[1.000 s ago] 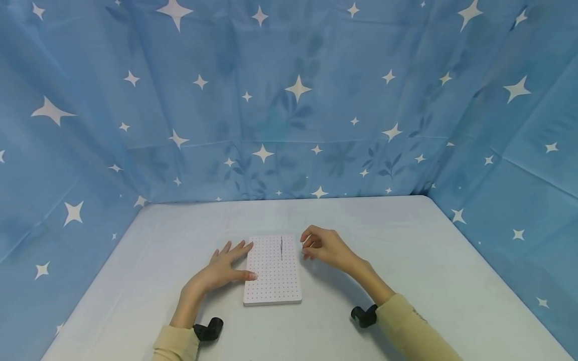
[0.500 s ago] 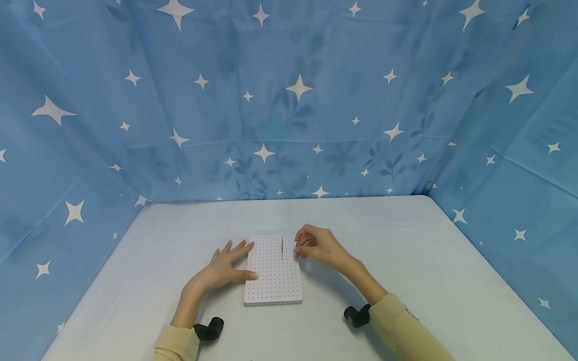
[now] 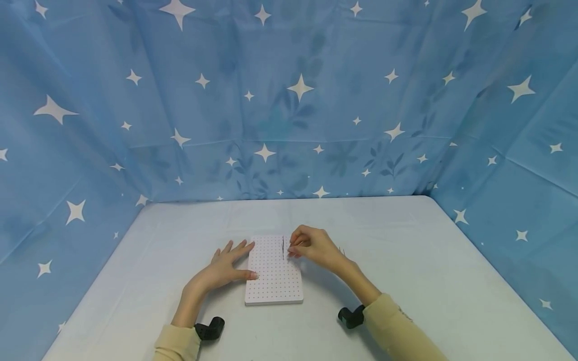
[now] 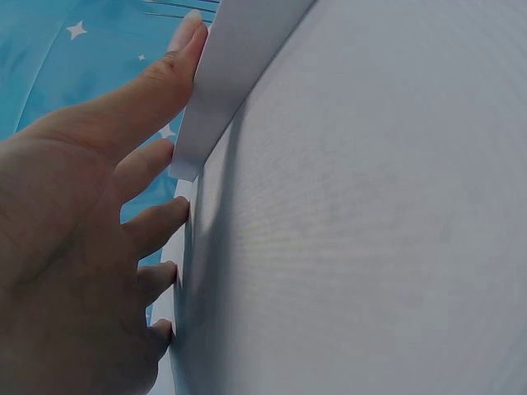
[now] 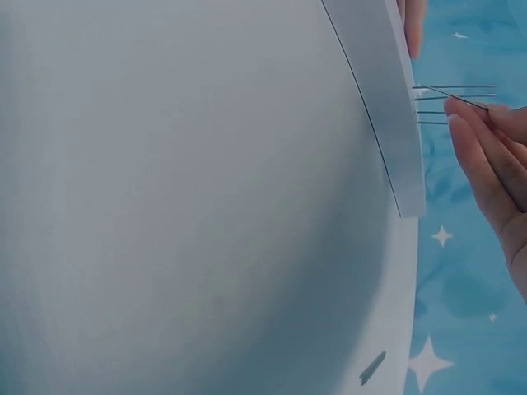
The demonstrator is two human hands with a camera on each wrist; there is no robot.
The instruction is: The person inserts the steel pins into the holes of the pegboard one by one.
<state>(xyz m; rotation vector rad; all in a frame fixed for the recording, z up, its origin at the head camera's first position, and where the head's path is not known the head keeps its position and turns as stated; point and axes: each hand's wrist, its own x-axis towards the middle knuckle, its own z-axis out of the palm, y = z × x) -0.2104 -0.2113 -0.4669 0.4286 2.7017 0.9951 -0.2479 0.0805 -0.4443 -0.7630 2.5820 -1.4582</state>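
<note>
A white board [image 3: 274, 287] with rows of small holes lies flat at the middle of the table. Several thin metal pins [image 3: 283, 248] stand upright in its far right part. My left hand [image 3: 221, 268] spreads along the left edge, its thumb on the board's top and its other fingers reaching along the side. Over the right side of the board, my right hand [image 3: 318, 248] pinches another thin metal pin [image 5: 471, 102] between thumb and fingers. In the right wrist view, this pin slants across the standing ones.
Right of the board, beyond my right wrist, a small bunch of thin dark pieces [image 5: 373, 368] lies on the white table [image 3: 384, 240]. A blue curtain [image 3: 217, 125] with white stars hangs behind the table and along both sides.
My right hand has moved left from beside the board to close by the standing pins, carrying the pinched pin. The thin pieces behind its wrist have come into view. My left hand stays put.
</note>
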